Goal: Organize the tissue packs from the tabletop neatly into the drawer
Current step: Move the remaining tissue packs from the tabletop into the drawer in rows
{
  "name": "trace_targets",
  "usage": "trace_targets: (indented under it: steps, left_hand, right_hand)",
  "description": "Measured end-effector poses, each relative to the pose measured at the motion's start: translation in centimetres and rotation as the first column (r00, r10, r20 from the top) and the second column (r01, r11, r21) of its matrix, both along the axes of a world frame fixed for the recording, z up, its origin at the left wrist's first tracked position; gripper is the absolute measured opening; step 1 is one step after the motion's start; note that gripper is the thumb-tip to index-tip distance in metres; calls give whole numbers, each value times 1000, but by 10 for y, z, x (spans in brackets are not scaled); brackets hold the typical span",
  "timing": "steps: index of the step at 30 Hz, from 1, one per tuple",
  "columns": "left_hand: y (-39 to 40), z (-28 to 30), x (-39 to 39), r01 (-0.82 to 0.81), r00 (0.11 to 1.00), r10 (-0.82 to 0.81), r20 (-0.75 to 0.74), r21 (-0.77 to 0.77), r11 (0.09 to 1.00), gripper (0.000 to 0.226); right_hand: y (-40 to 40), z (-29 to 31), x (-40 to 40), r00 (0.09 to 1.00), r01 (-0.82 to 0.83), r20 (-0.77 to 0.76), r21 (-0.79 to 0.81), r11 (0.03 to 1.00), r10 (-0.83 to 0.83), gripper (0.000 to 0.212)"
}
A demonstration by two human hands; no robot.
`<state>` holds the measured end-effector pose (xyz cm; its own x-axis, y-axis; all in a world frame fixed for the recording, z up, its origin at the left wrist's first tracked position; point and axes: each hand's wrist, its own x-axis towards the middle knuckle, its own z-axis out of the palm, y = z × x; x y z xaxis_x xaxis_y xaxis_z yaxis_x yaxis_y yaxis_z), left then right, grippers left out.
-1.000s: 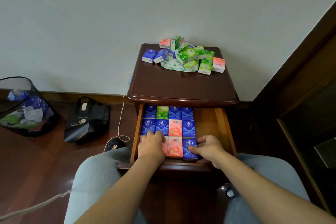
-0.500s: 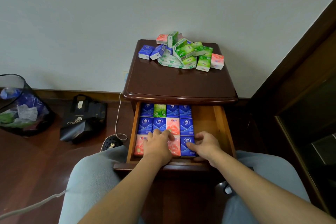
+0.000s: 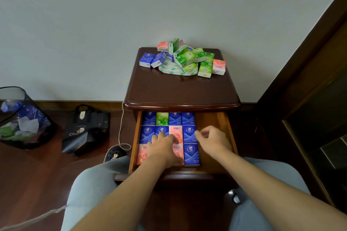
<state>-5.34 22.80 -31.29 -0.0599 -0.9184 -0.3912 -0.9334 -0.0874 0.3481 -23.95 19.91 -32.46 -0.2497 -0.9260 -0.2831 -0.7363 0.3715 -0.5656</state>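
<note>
The open wooden drawer holds three rows of blue, pink and green tissue packs filling its left part. My left hand lies flat on the packs in the middle and front rows, fingers spread, holding nothing. Just right of the packs, my right hand hovers over the bare part of the drawer with loosely curled fingers and nothing in it. On the back of the dark nightstand top sits a loose pile of tissue packs, green, blue and pink, on a torn wrapper.
A black mesh bin with wrappers and a black bag stand on the floor at left. A white cable runs down to a power strip. Dark wooden furniture rises at right. My knees flank the drawer.
My left hand slid from the front row further into the drawer over the packs. My right hand lifted off the front-right blue pack and moved back and right.
</note>
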Motion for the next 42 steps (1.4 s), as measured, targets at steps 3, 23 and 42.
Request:
trace_targets:
  steps: [3, 23, 42]
  left_hand:
    - [-21, 21, -10, -60, 991, 28, -130, -246, 967, 30]
    - [-148, 0, -28, 55, 986, 68, 155, -677, 734, 60]
    - [-265, 18, -50, -91, 995, 82, -51, -779, 620, 51]
  right_hand:
    - [-25, 30, -9, 999, -23, 36, -353, 935, 38, 24]
    - [-191, 21, -21, 834, -306, -551, -428, 850, 23, 66]
    - [-189, 20, -25, 899, -299, -437, -555, 776, 34, 60]
